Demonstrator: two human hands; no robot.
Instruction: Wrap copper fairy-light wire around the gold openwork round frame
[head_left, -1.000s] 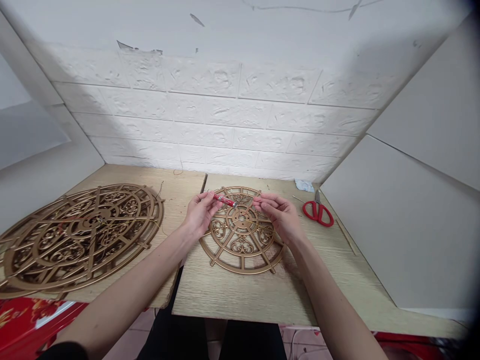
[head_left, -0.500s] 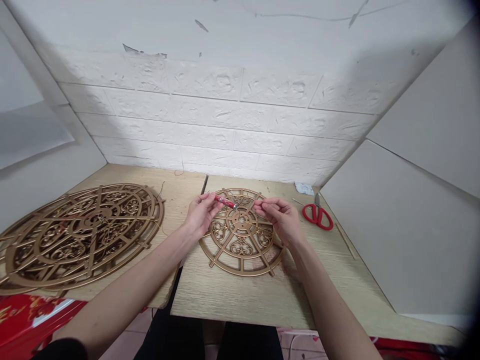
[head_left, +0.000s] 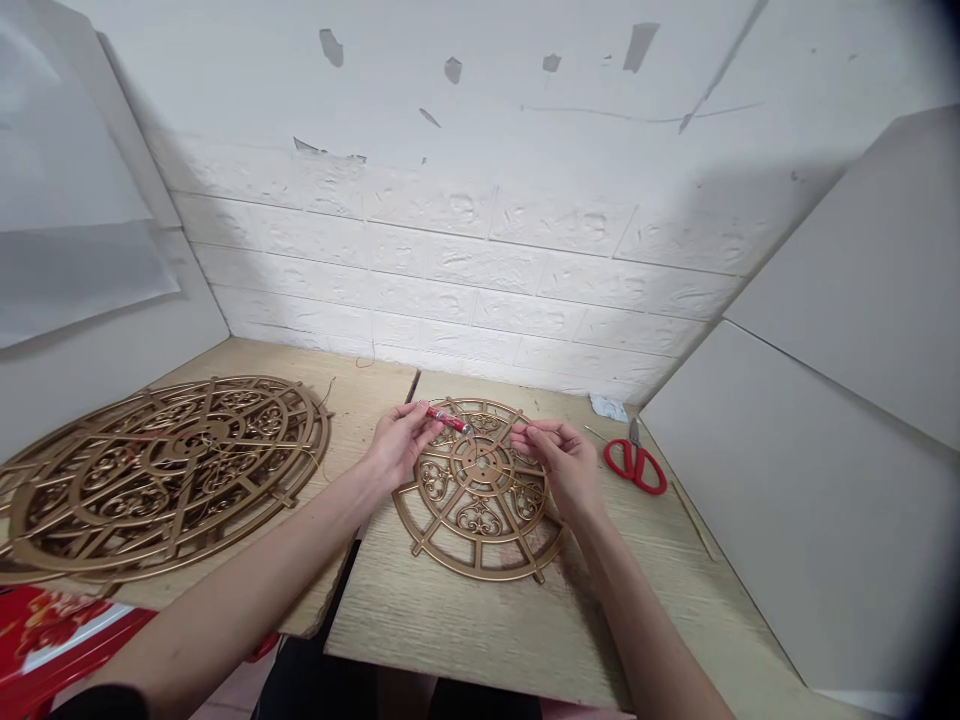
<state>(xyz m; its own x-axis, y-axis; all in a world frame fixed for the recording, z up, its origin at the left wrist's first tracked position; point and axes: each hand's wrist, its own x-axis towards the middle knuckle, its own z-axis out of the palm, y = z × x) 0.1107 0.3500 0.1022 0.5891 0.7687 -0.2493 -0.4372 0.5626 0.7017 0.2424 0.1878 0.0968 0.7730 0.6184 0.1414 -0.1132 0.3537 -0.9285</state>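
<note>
One golden openwork disc (head_left: pixel 480 483) under work, several more in a stack (head_left: pixel 175 447)

The single disc lies flat on the worktop (head_left: pixel 427 640), right of the dark gap that splits it and well back from the near edge. Above the disc, the left hand (head_left: pixel 401 445) grips a red pen-like tool (head_left: pixel 448 418) between thumb and fingers, its silvery tip pointing toward the right hand. The right hand (head_left: pixel 559 455) has thumb and fingertips pinched together just beside that tip; whether a fine strand is caught between them is too small to tell.

Judging by this, handling of the disc is under way and not finished: the tool is out and gripped, and both hands are raised over the piece. The disc's frame, spokes and scrollwork look complete. Thin strands cross part of it, but whether any is fastened cannot be told.

On the worktop's left part, the stacked discs carry loose yellowish threads (head_left: pixel 247 449). Nothing shows whether those pieces are done or waiting, so the amount left is unclear.

Red-handled scissors (head_left: pixel 636 465) lie untouched toward the worktop's far right corner, with a pale blue packet (head_left: pixel 607 406) near the far edge and a thin strip (head_left: pixel 694 520) along the right edge.
</note>
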